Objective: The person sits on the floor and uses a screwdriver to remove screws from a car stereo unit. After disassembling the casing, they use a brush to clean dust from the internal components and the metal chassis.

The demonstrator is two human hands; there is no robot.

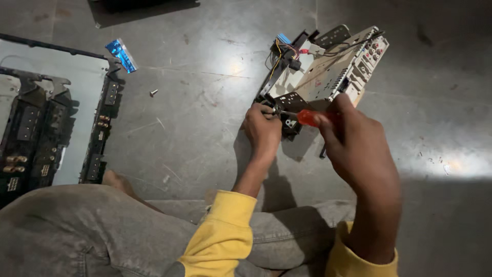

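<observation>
A metal car-stereo chassis [333,72] lies tilted on the grey floor, with coloured wires and a blue connector [283,40] at its top left. My right hand [353,143] grips a screwdriver with a red handle [307,118]; its shaft points left toward a black bracket [292,105] at the unit's lower corner. My left hand [262,128] pinches that bracket where the screwdriver tip meets it. Both arms wear yellow sleeves.
A flat panel with black circuit boards [36,128] and a strip of connectors [100,133] lies at the left. A blue foil packet [121,54] and a loose screw [152,93] rest on the floor between. My grey-trousered legs [102,231] fill the bottom.
</observation>
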